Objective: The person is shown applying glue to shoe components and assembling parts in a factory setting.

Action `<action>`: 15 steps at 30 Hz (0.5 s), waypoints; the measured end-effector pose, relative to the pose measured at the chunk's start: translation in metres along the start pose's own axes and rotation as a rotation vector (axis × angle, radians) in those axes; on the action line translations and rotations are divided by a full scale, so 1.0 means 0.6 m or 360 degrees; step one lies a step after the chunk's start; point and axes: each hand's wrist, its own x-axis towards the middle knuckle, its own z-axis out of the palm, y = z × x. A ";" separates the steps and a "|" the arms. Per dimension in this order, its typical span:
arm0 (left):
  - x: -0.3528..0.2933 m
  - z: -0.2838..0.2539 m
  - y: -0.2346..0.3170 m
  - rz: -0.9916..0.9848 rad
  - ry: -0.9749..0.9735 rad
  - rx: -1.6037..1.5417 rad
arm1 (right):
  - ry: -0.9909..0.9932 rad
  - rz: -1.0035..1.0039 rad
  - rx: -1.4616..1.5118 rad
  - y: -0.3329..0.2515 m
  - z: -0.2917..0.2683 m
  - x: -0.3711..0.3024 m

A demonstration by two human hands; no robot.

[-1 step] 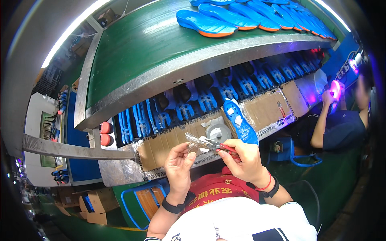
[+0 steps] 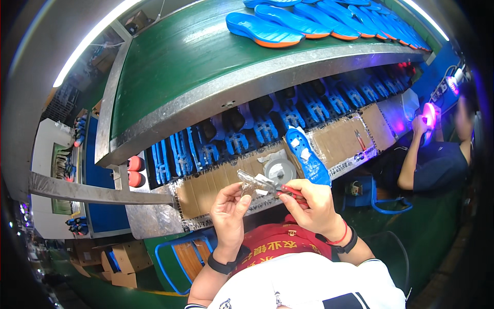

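In my left hand [image 2: 229, 213] a small piece of crumpled clear plastic [image 2: 248, 178] is pinched between thumb and fingers. My right hand [image 2: 315, 205] is closed round red-handled pliers [image 2: 291, 191], whose metal jaws point left and meet the plastic. A small white piece [image 2: 261, 192] shows at the jaws; whether it is gripped, I cannot tell. Just beyond my hands a grey roll of tape [image 2: 280, 171] lies flat on the bench. Right of it rests a blue shoe sole [image 2: 307, 157] with white patches on it.
Cardboard [image 2: 206, 193] covers the bench, with a second red-handled tool [image 2: 359, 139] lying on it. Several blue parts [image 2: 265, 129] stand in a row under the metal-edged green belt [image 2: 175, 67], which carries blue insoles [image 2: 262, 30]. A co-worker [image 2: 435, 165] sits at the right.
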 end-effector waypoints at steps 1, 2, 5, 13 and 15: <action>0.000 0.000 0.000 0.0000 0.0000 -0.0001 | 0.0000 0.0000 -0.0001 0.000 0.000 -0.001; 0.000 -0.001 -0.001 -0.0001 0.0002 -0.0003 | 0.0004 -0.0021 0.0004 0.000 0.000 -0.001; 0.002 0.000 0.001 -0.0002 0.0006 -0.0001 | 0.0003 -0.0041 -0.0036 0.000 -0.007 0.002; 0.003 0.002 -0.002 -0.0043 0.0002 0.0042 | 0.0038 -0.0074 -0.0050 -0.004 -0.002 0.009; 0.002 -0.001 -0.003 -0.0029 0.0003 0.0097 | 0.0042 -0.0069 -0.0039 -0.004 -0.005 0.008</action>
